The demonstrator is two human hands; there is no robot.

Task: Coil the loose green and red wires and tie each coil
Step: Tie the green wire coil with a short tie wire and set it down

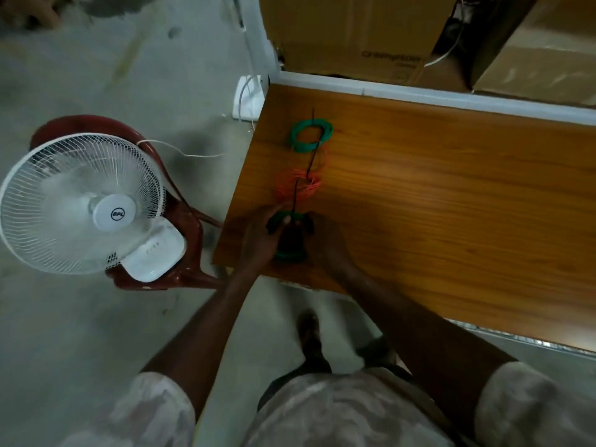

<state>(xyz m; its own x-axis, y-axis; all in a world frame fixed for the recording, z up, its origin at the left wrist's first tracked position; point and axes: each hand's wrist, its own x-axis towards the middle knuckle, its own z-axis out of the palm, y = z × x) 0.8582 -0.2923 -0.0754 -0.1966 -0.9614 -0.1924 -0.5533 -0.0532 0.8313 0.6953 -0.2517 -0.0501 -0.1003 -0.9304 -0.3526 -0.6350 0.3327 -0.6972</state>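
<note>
two hands, left (258,235) and right (325,240), grip a green coil (288,235) on the bench (451,188), apparently mid-tying; cinching its black tie (295,201) likely comes next.

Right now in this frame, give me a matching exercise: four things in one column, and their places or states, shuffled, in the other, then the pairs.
Things:
1. far green coil
2. red coil
3. near green coil
4. white fan

Places or states:
A. held between the left hand and the right hand
B. on a red chair, off the table
C. farthest up the wooden table
D. on the table, between the two green coils

Pairs: 1-C, 2-D, 3-A, 4-B
</note>
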